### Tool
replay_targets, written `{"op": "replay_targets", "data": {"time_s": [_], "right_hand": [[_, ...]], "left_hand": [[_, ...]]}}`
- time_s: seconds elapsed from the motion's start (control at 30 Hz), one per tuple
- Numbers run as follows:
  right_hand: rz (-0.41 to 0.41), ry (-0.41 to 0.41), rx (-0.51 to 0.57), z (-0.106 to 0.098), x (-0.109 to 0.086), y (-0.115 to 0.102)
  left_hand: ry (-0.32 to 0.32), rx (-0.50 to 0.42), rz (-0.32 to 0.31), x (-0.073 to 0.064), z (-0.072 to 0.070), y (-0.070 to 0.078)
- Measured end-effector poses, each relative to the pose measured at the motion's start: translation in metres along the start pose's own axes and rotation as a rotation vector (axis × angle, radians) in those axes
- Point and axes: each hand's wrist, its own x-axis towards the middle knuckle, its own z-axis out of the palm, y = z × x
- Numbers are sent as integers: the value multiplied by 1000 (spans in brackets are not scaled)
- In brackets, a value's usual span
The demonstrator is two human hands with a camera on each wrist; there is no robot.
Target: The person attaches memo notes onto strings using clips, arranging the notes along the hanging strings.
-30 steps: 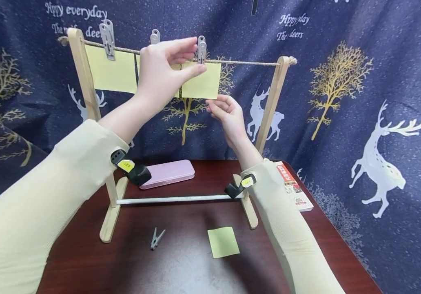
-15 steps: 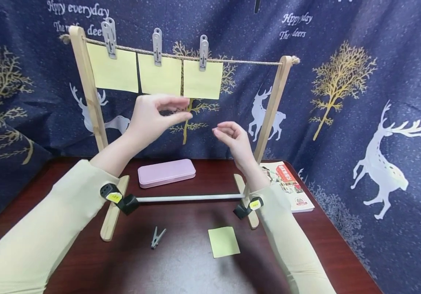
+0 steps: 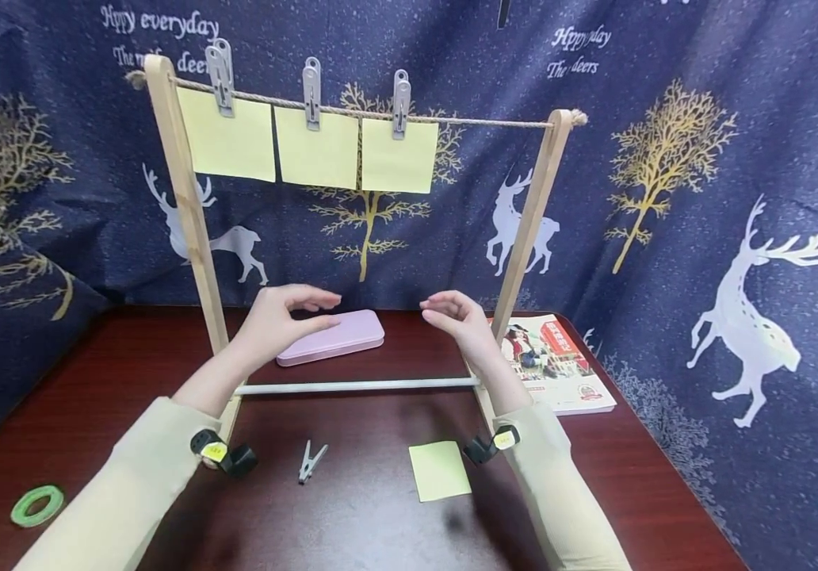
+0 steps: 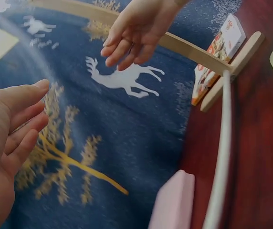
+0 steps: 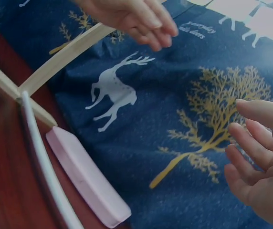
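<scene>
Hanging from the rope (image 3: 495, 122), three pegged notes (image 3: 316, 155) look done, with one loose note (image 3: 441, 471) and spare peg (image 3: 305, 468) left on the desk (image 3: 359, 523) beneath, left hand (image 3: 275, 321) and right hand (image 3: 464, 323) empty, fingers loosely parted.

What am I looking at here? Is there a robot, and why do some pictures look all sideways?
No robot, just a person's bare left hand and right hand. The wide view looks down from a camera on the person's head. The tilted ones come from little cameras worn on the wrists.

On the dark red table lie a grey clip, a yellow paper square, a green ring, a pink case and a book. A wooden frame stands there too. Along its rope, more clips pin up three yellow papers.

Neither grip holds anything: both hands are in the air.
</scene>
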Motion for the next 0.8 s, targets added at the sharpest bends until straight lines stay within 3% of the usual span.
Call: {"op": "replay_targets", "data": {"time_s": [0.2, 0.37, 0.57, 0.8], "right_hand": [[70, -16, -145, -2, -12, 22], [113, -60, -218, -3, -24, 37], [160, -194, -275, -5, -33, 58], [200, -337, -273, -8, -41, 73]], "left_hand": [[-6, -25, -95, -23, 13, -28], [-50, -52, -113, -40, 24, -50], [-73, -118, -147, -56, 35, -71], [-129, -194, -214, -67, 43, -82]]}}
